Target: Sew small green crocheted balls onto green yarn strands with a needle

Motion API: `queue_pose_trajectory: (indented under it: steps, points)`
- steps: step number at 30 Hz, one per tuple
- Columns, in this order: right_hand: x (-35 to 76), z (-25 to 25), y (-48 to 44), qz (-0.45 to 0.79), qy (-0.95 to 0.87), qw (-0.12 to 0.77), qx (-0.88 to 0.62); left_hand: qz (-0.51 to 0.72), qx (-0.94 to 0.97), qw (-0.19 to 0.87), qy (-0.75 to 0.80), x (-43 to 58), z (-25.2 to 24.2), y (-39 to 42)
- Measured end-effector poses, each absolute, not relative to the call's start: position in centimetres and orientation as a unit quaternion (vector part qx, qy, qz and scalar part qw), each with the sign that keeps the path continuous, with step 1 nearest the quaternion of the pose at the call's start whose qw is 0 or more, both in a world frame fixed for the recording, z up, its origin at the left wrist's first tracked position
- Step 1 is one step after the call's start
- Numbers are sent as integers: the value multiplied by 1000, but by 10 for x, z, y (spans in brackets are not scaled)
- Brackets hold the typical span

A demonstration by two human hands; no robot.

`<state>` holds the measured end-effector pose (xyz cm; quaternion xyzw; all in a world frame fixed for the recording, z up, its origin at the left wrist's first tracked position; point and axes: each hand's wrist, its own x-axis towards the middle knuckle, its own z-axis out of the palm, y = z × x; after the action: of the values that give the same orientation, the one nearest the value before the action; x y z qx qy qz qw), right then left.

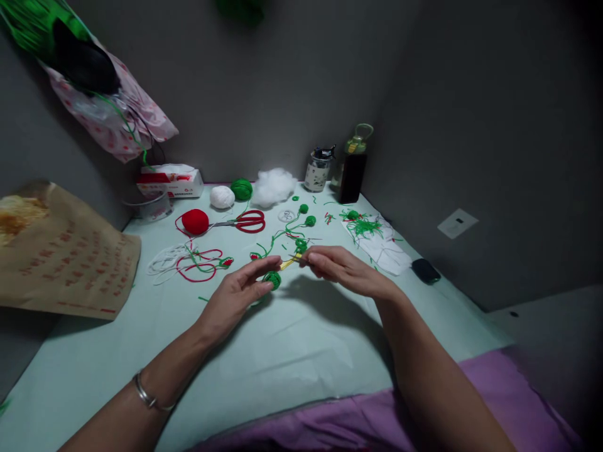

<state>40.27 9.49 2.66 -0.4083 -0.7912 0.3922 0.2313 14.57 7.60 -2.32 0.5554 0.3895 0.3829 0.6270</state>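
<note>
My left hand (pixel 238 292) curves around a small green crocheted ball (pixel 272 280), which shows between thumb and fingers just above the table. To its right, my right hand (pixel 332 267) pinches a slim, dark tool whose kind I cannot make out; its tip points toward my left hand. A yellow piece (pixel 288 262) shows between the two hands; whether it is held or lying on the table I cannot tell. Just beyond my fingertips lies a green yarn piece (pixel 300 245). Two small red-and-green crocheted pieces, one of them a left piece (pixel 227 263), lie nearby.
Red-handled scissors (pixel 249 221) lie by a red yarn ball (pixel 195 221). White stuffing (pixel 274 187), a pen jar (pixel 317 171) and a bottle (pixel 358 141) stand at the back. Green scraps (pixel 365 226) lie right; a paper bag (pixel 70 257) stands left.
</note>
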Motion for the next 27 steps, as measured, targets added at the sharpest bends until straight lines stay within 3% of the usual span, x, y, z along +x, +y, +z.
queue_pose_trajectory:
  steps: [13,27]
  points:
    - [374,17,87,374,-798,191,-433,432,530,615,392,151,-13,73]
    - [373,15,87,389,-784,195,-442,393,549,617,405,152,-15,72]
